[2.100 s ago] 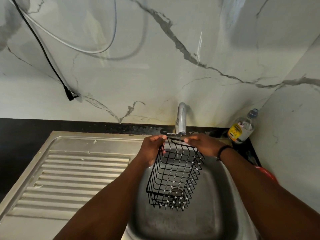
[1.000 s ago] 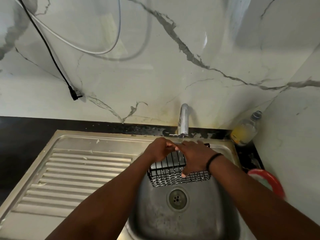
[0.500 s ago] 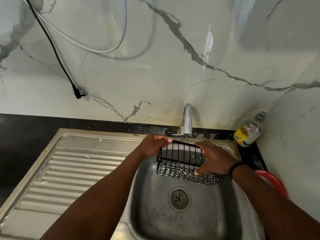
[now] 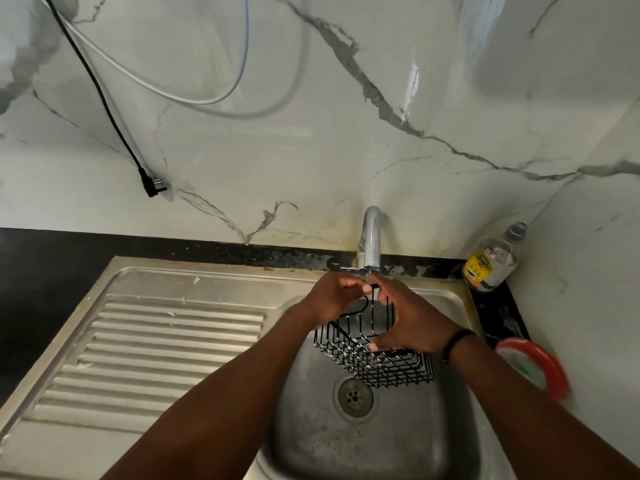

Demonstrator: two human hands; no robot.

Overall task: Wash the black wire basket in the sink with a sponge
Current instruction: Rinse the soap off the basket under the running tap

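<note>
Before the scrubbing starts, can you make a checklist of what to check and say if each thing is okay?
1. Basket held firmly: ok. The left hand grips the top wire and the right hand holds the side of the basket.
2. Basket over the sink: ok, it hangs above the basin.
3. Basket under the tap: ok, its top sits just below the spout.
4. Water running: cannot tell, any stream is too faint to see.
5. Drain open: ok, nothing covers it.
6. Sponge ready: not ok, no sponge shows anywhere and both hands are busy.
</note>
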